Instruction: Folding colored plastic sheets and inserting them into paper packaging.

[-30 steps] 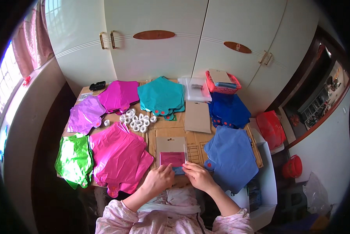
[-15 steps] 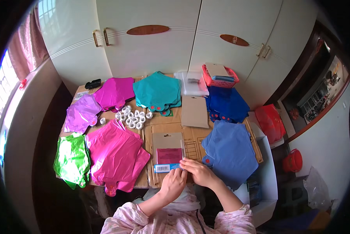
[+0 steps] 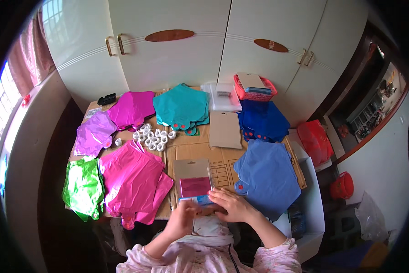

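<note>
A flat package (image 3: 191,166) with a grey-brown card back, a folded magenta foil piece (image 3: 195,186) and a blue strip along its lower edge lies at the table's near edge. My right hand (image 3: 231,204) rests on its lower right corner with fingers stretched out. Just below the blue strip is my left hand (image 3: 182,220), its fingers smeared by motion and pointing toward the right hand. Whether the left fingers grip anything is not visible. To the left lies a stack of pink foil balloons (image 3: 134,179); to the right, a stack of dull blue ones (image 3: 270,179).
Other foil stacks are green (image 3: 83,184), lilac (image 3: 94,132), purple (image 3: 131,109), teal (image 3: 181,107) and dark blue (image 3: 263,119). White ribbon rolls (image 3: 154,140), a blank card (image 3: 225,130), clear bags (image 3: 220,96) and a red basket (image 3: 255,94) share the cardboard-covered table (image 3: 190,148).
My left hand has come away from the package's lower edge, moving left and down. The right hand stays at the lower right corner, its fingers flatter. The view has shifted slightly.
</note>
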### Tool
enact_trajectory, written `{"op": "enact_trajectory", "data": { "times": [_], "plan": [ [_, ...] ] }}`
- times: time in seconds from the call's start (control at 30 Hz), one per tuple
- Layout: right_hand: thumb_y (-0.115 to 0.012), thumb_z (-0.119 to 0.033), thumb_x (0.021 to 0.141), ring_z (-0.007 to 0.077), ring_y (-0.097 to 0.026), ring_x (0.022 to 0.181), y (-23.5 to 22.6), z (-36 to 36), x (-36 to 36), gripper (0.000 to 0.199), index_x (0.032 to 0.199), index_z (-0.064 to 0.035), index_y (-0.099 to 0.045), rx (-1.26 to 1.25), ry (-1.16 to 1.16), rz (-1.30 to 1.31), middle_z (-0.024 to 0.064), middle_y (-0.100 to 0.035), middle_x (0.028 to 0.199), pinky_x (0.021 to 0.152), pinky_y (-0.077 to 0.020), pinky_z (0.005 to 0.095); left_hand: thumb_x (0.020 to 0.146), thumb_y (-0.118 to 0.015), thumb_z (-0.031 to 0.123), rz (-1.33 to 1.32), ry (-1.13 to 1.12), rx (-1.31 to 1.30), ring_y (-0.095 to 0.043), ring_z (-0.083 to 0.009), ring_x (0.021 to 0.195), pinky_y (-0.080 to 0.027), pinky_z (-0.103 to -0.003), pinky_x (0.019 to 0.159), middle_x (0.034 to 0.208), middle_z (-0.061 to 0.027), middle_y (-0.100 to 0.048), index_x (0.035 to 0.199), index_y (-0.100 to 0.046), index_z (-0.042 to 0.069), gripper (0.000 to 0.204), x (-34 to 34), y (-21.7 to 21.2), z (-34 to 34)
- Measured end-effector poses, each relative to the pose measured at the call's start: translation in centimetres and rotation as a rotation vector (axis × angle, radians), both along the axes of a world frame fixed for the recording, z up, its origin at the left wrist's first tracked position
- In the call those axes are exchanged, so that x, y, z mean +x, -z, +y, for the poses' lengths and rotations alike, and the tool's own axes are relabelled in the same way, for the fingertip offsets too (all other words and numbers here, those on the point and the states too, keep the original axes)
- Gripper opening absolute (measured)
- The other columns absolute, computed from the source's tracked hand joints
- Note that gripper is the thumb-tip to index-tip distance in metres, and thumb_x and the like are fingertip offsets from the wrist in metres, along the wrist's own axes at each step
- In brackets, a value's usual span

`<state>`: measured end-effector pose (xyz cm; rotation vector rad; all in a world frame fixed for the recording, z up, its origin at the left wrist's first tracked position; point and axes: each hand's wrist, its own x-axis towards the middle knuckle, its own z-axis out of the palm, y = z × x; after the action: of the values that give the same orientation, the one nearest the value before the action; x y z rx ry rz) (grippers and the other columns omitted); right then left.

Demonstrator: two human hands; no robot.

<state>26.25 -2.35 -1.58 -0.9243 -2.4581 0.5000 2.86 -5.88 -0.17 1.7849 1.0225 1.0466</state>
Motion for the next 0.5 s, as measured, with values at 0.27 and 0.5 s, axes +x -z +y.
{"op": "enact_trajectory", "data": {
  "times": [0.27, 0.5],
  "plan": [
    [-0.074, -0.019, 0.073, 0.0263, -0.045, 0.126, 0.9, -2.2, -0.3, 0.058, 0.123, -0.0019, -0.052, 0.075, 0.038, -0.082, 0.0115, -0.049, 0.132, 0.105, -0.0376, 0.0390, 0.088, -0.060, 0.011, 0.333, -0.236, 0.283, -0.056, -0.0199, 0.059, -0.046, -0.032, 0.054, 0.072, -0.0076, -0.055, 0.098, -0.048, 0.005, 0.017, -7.2, 1.1, -1.9],
    [-0.074, -0.016, 0.071, 0.0265, -0.046, 0.125, 1.1, -2.5, -0.3, 0.051, 0.116, -0.0025, -0.055, 0.131, 0.026, -0.091, 0.0106, -0.050, 0.132, 0.104, -0.0395, 0.0385, 0.073, -0.072, 0.020, 0.810, 0.157, 0.544, -0.057, -0.0189, 0.078, -0.049, -0.030, 0.059, 0.105, -0.0021, -0.058, 0.092, -0.063, 0.013, 0.022, -5.6, 1.1, -1.1]
  ]
}}
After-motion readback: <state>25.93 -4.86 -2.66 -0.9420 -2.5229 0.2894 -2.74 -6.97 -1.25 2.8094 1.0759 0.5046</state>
